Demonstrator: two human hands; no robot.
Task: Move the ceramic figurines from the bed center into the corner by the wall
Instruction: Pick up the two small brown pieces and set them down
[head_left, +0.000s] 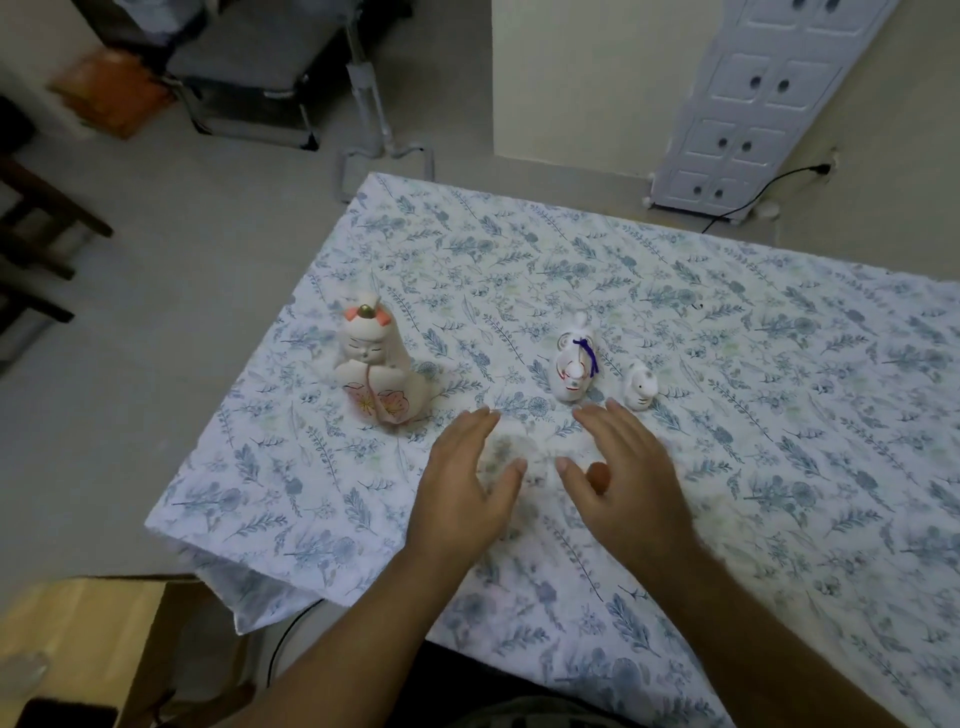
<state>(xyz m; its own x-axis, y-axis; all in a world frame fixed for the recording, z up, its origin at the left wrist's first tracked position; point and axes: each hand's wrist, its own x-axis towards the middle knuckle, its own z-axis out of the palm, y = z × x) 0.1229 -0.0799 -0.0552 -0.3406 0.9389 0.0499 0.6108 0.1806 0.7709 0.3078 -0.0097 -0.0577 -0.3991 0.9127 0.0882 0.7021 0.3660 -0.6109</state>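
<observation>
Head view. Bed (727, 467) with a blue-and-white floral sheet fills the middle and right of the frame; its far-left corner lies beyond the hands, next to bare floor (182, 260).

Left hand (462, 483) and right hand (623, 478) hover side by side over the sheet, palms down, thumbs turned toward each other, with a gap between them. Fingers of both are spread and hold nothing. A small blurred whitish object with an orange-brown patch (597, 475) shows just beside the right thumb; what it is cannot be told.

Three figurines stand upright on the sheet beyond the fingertips:
- Doll (371, 366), the largest, white with pink flower markings and orange hair ornaments, beyond and to the left of the left hand, near the bed's left edge.
- Rabbit (574, 371), white with a purple cord, just beyond the gap between the hands, near the right fingertips but apart from them.
- Small rabbit (641, 389), white, just beside the first rabbit, beyond the right hand.

A white panelled cabinet (753, 104) leans into the far-right background against the wall (597, 78), with a black cable (753, 200) below it. A dark chair frame (249, 78) stands on the floor at far left.
</observation>
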